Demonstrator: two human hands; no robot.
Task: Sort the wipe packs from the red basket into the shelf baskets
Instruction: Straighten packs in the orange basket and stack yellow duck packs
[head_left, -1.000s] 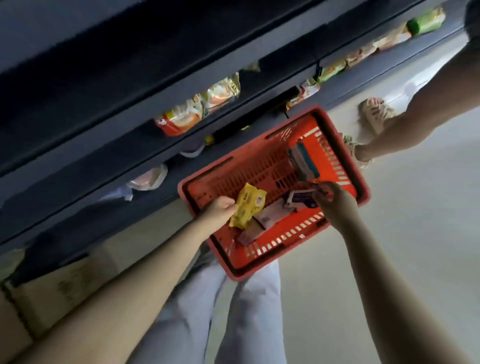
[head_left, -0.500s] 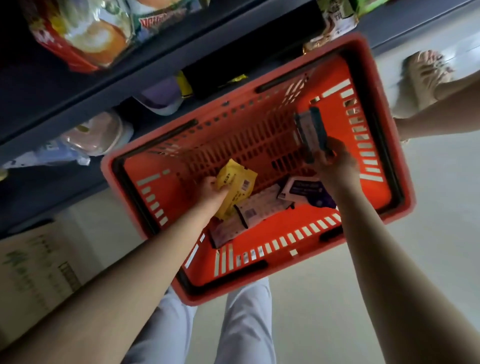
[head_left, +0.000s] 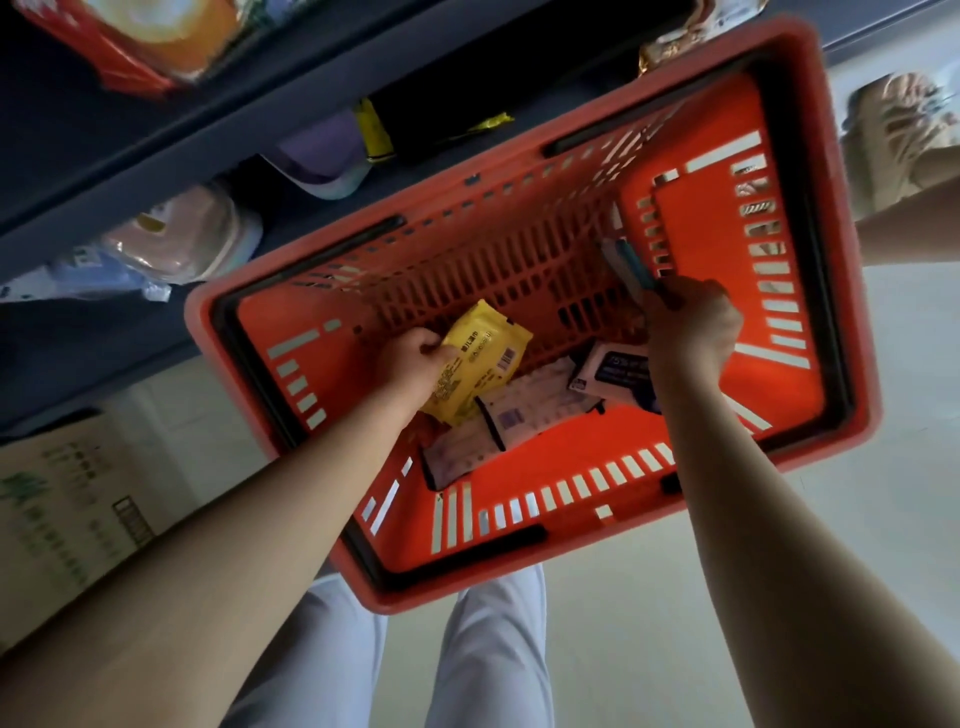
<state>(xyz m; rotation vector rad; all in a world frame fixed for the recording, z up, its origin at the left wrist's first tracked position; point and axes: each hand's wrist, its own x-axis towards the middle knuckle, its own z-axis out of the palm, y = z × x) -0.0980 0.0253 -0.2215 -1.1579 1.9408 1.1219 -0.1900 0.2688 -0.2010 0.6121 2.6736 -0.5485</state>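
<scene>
The red basket (head_left: 852, 291) stands on the floor below me, filling most of the head view. Inside it, my left hand (head_left: 408, 364) grips a yellow wipe pack (head_left: 480, 366) by its left edge. My right hand (head_left: 688, 325) holds a thin teal-and-white pack (head_left: 626, 265) standing on edge near the basket's far right wall. On the basket floor lie a white pack with a dark label (head_left: 610, 371) and two pale patterned packs (head_left: 519, 410), partly hidden under the yellow pack and my right wrist.
Dark shelves (head_left: 218, 150) run along the top left, holding snack bags (head_left: 156, 36) and soft pale packs (head_left: 192, 234). A cardboard box (head_left: 62, 509) sits at left on the floor. Another person's foot in a sandal (head_left: 904, 135) stands just right of the basket.
My view has dropped closer to the basket. My right hand moved from the white pack to the teal pack and now grips it. My left hand keeps hold of the yellow pack.
</scene>
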